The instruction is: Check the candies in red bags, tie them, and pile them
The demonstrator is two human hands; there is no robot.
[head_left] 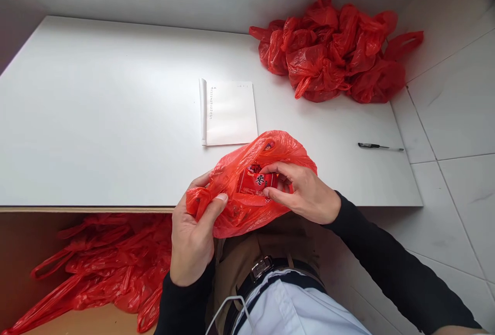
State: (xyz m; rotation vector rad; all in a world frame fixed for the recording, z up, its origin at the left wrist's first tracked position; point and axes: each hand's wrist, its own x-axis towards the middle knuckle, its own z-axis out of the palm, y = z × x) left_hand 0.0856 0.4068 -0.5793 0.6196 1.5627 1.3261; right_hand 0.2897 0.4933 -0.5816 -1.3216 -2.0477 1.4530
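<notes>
A red plastic bag [263,221] is held open at the table's front edge, close to my body. My left hand [197,227] grips the bag's left side, thumb over the gathered plastic. Inside the mouth of the bag, my right hand [299,188] pinches a small red snack packet [251,183] with printed characters on it, between thumb and fingers. Other contents show only dimly through the thin plastic, and the tips of several left fingers are hidden behind the bag.
On the white table [116,118] lies an open notebook [232,113] with a handwritten column. Several tied red bags [328,51] are heaped at the back right, and a pen [381,146] rests nearer the right edge. More red bags [116,263] fill a cardboard box [88,319] below left.
</notes>
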